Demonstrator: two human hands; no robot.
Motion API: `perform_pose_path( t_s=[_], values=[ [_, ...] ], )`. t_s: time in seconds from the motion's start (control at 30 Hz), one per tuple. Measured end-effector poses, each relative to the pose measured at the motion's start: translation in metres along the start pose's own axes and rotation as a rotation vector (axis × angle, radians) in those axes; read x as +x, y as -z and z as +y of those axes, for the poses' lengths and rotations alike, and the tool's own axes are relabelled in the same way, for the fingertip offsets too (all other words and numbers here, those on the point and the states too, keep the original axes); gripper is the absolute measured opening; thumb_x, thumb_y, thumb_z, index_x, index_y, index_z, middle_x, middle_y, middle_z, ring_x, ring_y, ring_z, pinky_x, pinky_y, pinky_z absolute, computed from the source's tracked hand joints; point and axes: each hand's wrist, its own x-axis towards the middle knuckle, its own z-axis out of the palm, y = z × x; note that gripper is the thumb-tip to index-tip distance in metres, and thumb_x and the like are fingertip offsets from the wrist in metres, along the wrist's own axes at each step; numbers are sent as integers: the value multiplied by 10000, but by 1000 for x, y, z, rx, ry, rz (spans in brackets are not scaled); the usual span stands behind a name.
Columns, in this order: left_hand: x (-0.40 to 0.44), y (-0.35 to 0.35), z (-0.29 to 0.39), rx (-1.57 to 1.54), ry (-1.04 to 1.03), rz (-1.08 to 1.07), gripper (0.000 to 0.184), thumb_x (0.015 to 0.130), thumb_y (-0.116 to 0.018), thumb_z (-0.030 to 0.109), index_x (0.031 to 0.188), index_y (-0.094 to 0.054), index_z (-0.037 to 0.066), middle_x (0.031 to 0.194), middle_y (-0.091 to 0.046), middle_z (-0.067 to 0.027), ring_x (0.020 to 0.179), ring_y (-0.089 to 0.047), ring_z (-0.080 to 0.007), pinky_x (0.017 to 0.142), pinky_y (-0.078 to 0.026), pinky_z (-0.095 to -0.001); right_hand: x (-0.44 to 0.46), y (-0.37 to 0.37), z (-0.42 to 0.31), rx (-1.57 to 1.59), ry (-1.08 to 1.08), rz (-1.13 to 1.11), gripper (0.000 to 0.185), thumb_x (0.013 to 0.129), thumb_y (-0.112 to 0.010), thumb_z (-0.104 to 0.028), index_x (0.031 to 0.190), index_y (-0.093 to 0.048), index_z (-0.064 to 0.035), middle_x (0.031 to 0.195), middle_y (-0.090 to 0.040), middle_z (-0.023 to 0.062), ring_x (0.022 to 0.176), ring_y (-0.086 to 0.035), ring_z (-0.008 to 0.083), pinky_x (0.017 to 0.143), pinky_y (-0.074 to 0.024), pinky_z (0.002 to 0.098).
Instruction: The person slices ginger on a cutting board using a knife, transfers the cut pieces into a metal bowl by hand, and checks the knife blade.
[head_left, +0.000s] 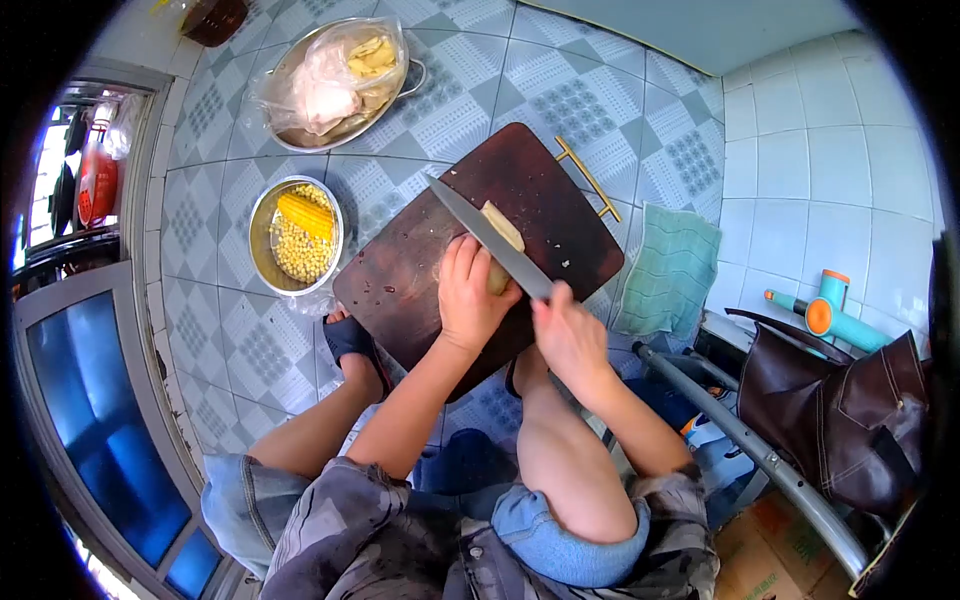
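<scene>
A dark reddish-brown cutting board (400, 275) lies on the tiled floor in front of me. My left hand (472, 295) is curled over a pale, peeled piece of food (497, 277) near the board's middle. The handle of a large knife (490, 237) is in my right hand (568, 335), its blade slanting up and left beside my left fingers. On the blade's far side lies a pale cut slice (503, 226). Small scraps dot the board. My left palm hides part of the held piece.
At the left stands a metal bowl (254, 250) with corn kernels and a cob. Behind it, a metal basin (290, 135) holds bagged pale food. A green cloth (668, 270) lies right of the board, near a metal rail (770, 455) and a brown bag (830, 420).
</scene>
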Motion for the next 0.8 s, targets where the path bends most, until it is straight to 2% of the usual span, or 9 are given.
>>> perform_pose_path(
  t_s=[0.13, 0.27, 0.33, 0.37, 0.43, 0.53, 0.6, 0.8],
  values=[
    [-3, -8, -11, 75, -50, 57, 626, 540, -807, 135, 1110, -578, 13, 1182, -539, -182, 1126, -496, -399, 963, -413, -475, 51, -6, -42, -5, 64, 43, 299, 927, -513, -321, 909, -451, -29, 664, -626, 210, 604, -653, 365, 494, -532, 453],
    [2, -1, -1, 29, -20, 13, 611, 547, -803, 134, 1102, -578, 14, 1184, -538, -176, 1135, -491, -394, 966, -409, -476, 4, 1, -4, 34, 47, 51, 309, 926, -513, -328, 911, -447, -26, 654, -624, 210, 575, -646, 364, 483, -528, 460],
    [1, -1, -1, 16, 8, -3, 606, 549, -801, 132, 1100, -579, 15, 1183, -538, -175, 1137, -490, -392, 967, -408, -476, -24, 6, 10, -75, -79, -50, 316, 924, -516, -330, 916, -443, -23, 652, -623, 211, 566, -645, 363, 478, -526, 462],
    [2, -2, -2, 9, -8, 5, 605, 549, -801, 134, 1099, -579, 15, 1182, -539, -175, 1135, -491, -391, 965, -408, -476, -22, 4, 11, -80, -76, -59, 316, 924, -516, -330, 916, -443, -23, 652, -623, 211, 566, -645, 363, 478, -526, 462],
    [-4, -1, -3, 1, -19, -8, 604, 550, -802, 135, 1098, -580, 15, 1180, -539, -175, 1133, -492, -390, 964, -408, -475, -12, 2, 6, -19, -73, -68, 267, 938, -491, -295, 938, -411, -40, 621, -603, 219, 566, -622, 401, 498, -502, 497],
    [-2, -8, -9, 15, -29, 3, 603, 552, -806, 145, 1095, -581, 13, 1179, -539, -175, 1131, -492, -388, 964, -406, -470, 41, -9, -29, 12, 42, 40, 276, 937, -494, -298, 936, -408, -35, 628, -606, 216, 566, -620, 406, 497, -497, 504],
    [-2, -11, -13, 80, -69, 66, 602, 554, -808, 153, 1094, -582, 12, 1179, -539, -176, 1127, -495, -385, 959, -410, -467, 47, -9, -31, 31, 55, 49, 280, 936, -495, -299, 934, -407, -33, 629, -607, 212, 565, -620, 403, 492, -494, 502],
    [1, -3, -1, 33, -25, 17, 577, 550, -799, 143, 1069, -583, 14, 1155, -554, -169, 1111, -504, -388, 949, -422, -464, -22, 0, 9, -19, -45, 29, 283, 934, -500, -298, 929, -404, -31, 629, -609, 204, 556, -619, 385, 469, -488, 486]
  ],
)
